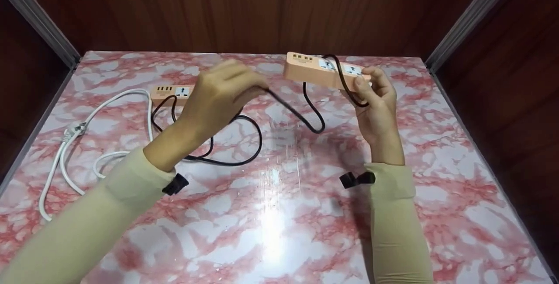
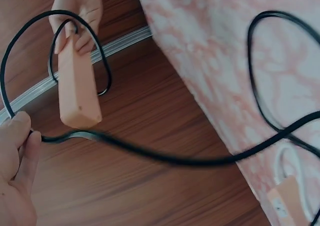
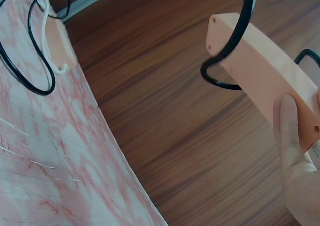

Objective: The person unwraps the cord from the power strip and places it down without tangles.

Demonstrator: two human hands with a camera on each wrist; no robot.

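My right hand grips one end of an orange power strip, raised above the table with its sockets facing up. A black cable loops over the strip's socket face and sags below it. To the left, my left hand pinches this cable between thumb and fingertips; the left wrist view shows the pinch on the cable clearly. In the right wrist view the underside of the power strip shows, with the right fingers along it.
A second orange power strip lies on the marbled table, partly behind my left arm. Its white cable with a plug curls on the left. More black cable lies mid-table. Brown wooden panels enclose the back and sides.
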